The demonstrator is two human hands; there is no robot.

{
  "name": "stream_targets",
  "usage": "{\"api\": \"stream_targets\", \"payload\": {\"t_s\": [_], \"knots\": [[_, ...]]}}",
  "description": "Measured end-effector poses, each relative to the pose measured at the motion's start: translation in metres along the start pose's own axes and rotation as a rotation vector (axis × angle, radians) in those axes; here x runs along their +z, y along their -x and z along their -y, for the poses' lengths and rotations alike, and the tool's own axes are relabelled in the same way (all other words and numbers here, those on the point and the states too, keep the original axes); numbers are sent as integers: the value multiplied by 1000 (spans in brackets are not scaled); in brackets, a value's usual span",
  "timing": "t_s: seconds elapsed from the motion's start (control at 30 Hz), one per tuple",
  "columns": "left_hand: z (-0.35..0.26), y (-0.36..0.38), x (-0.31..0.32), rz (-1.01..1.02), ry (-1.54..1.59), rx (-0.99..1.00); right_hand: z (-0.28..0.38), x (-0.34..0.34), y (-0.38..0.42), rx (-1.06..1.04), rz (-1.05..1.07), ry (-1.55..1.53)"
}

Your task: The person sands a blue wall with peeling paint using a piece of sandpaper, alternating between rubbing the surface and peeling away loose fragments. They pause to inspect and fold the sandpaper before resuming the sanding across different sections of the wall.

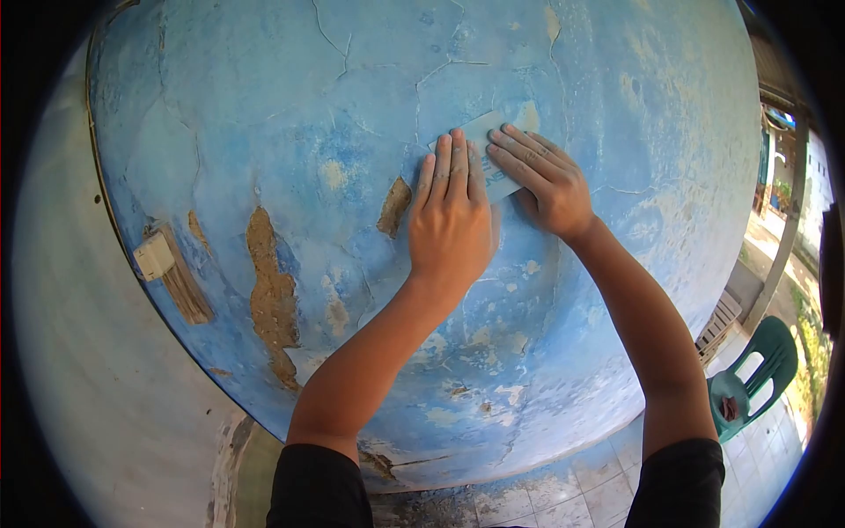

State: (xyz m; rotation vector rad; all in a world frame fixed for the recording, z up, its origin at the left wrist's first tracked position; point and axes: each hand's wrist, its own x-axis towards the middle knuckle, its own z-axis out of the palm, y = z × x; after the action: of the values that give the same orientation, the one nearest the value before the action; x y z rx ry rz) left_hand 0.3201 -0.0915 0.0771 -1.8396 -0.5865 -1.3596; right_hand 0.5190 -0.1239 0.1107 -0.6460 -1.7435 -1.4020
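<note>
A pale grey-green sheet of sandpaper [498,182], with faint print on its outer face, lies flat against a blue painted wall [634,123]. My left hand [451,220] presses on the sheet's left part, its fingers straight, close together and pointing up. On the right part rests my right hand [553,183], fingers slanting up and left, the thumb mostly hidden beneath. Both hands hold the sheet to the wall, and pale dust coats their fingers. Just left of my left hand, a patch of bare brown plaster [393,207] shows through the paint.
Cracks run over the wall, and a long bare patch [273,290] lies lower left. A cream switch box [154,256] sits beside a wooden strip [187,286]. A green plastic chair [775,352] with a small dark brown item on its seat stands on the tiled floor [563,519].
</note>
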Motion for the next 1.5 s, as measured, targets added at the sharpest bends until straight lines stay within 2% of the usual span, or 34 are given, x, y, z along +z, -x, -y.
{"api": "stream_targets", "payload": {"t_s": [0.13,0.2,0.33,0.4,0.53,0.63,0.7,0.8,0.87,1.0,1.13,1.23,1.33,1.43,1.5], "knots": [[-15,-16,-4,31,6,-63,0,3,2,8,-44,-45],[-12,-23,8,-67,-92,-16,-2,4,2,26,-85,-52],[-20,-13,22,-92,-160,-41,-3,1,5,29,-94,-90],[-29,-5,22,-81,-59,-56,-6,1,4,8,-122,-110],[-37,-18,27,-156,-89,-113,-11,2,8,7,-131,-162],[-31,-39,33,-214,-217,-134,-11,0,7,100,-153,-194],[-28,-46,35,-265,-135,-210,-10,1,5,225,-179,-218],[-41,-21,44,-306,-11,-284,-15,2,7,177,-164,-246],[-45,-7,50,-294,-32,-264,-19,-2,7,125,-106,-255],[-33,-31,35,-259,-97,-253,-53,-15,-1,-60,44,-313],[-15,-53,28,-303,-96,-230,-79,-28,-7,16,-43,-142],[-20,-17,35,-279,-136,-109,-74,-25,-7,-49,-33,-84],[-12,0,31,-204,-142,37,-74,-25,-6,-14,-42,-99],[0,-28,20,-173,-194,18,-75,-25,-3,-8,-47,-102],[-4,-45,19,-224,-146,-169,-72,-24,0,-6,-46,-101]]}}
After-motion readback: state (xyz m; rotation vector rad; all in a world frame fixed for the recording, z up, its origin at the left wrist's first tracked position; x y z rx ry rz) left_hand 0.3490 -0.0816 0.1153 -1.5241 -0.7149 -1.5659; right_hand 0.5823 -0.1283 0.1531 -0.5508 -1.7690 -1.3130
